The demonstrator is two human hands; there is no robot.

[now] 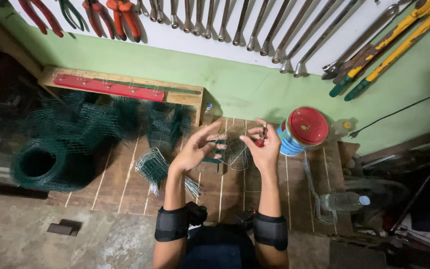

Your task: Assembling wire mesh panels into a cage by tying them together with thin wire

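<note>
Up close, left hand (193, 148) open against one wire mesh piece (235, 144), right hand (265, 147) gripping one red-handled tool (261, 141).

Left hand (195, 148) spread on a wire mesh piece (234, 144), right hand (264, 147) gripping what may be red-handled pliers (261, 140), wooden bench (125, 184)

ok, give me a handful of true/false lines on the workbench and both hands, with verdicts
1. The right hand pinches a small red-handled tool. True.
2. The left hand rests flat on the roll of green wire mesh. False: it is raised at a small clear wire mesh piece; the roll lies far to its left.
3. A red-lidded blue tin stands just right of the hands. True.
4. The plastic water bottle stands upright. False: it lies on its side.
5. Wrenches hang on the wall above the wooden bench. True.
</note>
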